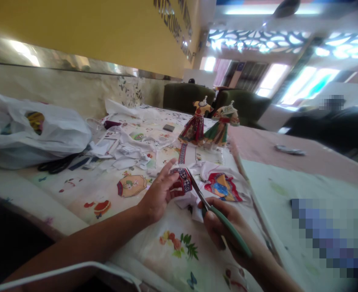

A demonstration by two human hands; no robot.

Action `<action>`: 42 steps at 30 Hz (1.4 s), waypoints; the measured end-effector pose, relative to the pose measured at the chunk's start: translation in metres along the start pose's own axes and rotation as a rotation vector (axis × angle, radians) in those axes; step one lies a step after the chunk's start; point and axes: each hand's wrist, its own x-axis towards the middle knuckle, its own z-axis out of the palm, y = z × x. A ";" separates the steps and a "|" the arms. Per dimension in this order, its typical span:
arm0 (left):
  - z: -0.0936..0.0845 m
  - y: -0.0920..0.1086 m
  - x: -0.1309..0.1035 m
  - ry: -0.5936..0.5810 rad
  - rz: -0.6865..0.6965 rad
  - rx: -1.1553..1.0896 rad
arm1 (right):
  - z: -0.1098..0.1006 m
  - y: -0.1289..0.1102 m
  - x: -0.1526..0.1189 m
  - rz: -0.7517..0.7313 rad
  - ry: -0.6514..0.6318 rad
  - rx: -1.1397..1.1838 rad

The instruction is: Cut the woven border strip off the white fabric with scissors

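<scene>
My left hand pinches a small cut-out piece with a dark blue, white and red border pattern. Whether it is paper or cloth I cannot tell. In my right hand is a pair of scissors with green handles, their blades pointing up and left against the edge of the piece. White scraps hang or lie below the blades. To the right lies a white sheet with a printed red, blue and yellow garment shape. A peach cut-out rests on the table left of my left hand.
Two miniature dresses on stands, one red and one green, stand farther back. A white plastic bag sits at the left, near black scissor-like handles and white scraps. A person is at the far right.
</scene>
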 end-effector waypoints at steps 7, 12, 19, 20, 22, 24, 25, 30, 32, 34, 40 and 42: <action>-0.001 0.002 0.002 -0.031 0.059 -0.015 | 0.002 0.000 -0.002 0.051 -0.024 0.019; -0.001 -0.001 0.001 -0.048 0.081 0.059 | 0.002 0.006 0.002 0.030 -0.039 0.054; -0.002 0.001 0.002 -0.074 0.020 0.078 | -0.004 0.006 0.002 0.035 -0.050 -0.055; -0.002 0.002 0.002 -0.076 -0.021 0.081 | -0.007 0.005 0.002 0.044 -0.061 -0.080; -0.004 0.004 0.004 -0.077 -0.072 0.103 | -0.012 0.003 0.001 0.058 -0.107 -0.122; -0.006 0.005 0.006 -0.077 -0.081 0.133 | -0.018 0.002 0.001 0.050 -0.167 -0.154; -0.007 0.006 0.008 -0.074 -0.077 0.147 | -0.020 0.002 0.001 0.042 -0.193 -0.165; -0.009 0.002 0.015 -0.014 0.039 0.147 | -0.023 0.002 0.001 0.020 -0.225 -0.169; -0.009 0.001 0.016 0.005 0.080 0.117 | -0.022 0.004 0.003 0.035 -0.200 -0.153; -0.009 0.001 0.015 -0.010 0.096 0.096 | -0.019 0.006 0.005 0.061 -0.163 -0.119; -0.007 0.000 0.008 -0.078 0.136 0.180 | -0.010 0.004 0.004 0.062 -0.079 -0.053; -0.008 -0.001 0.007 -0.091 0.133 0.212 | -0.009 0.003 0.003 0.051 -0.066 -0.048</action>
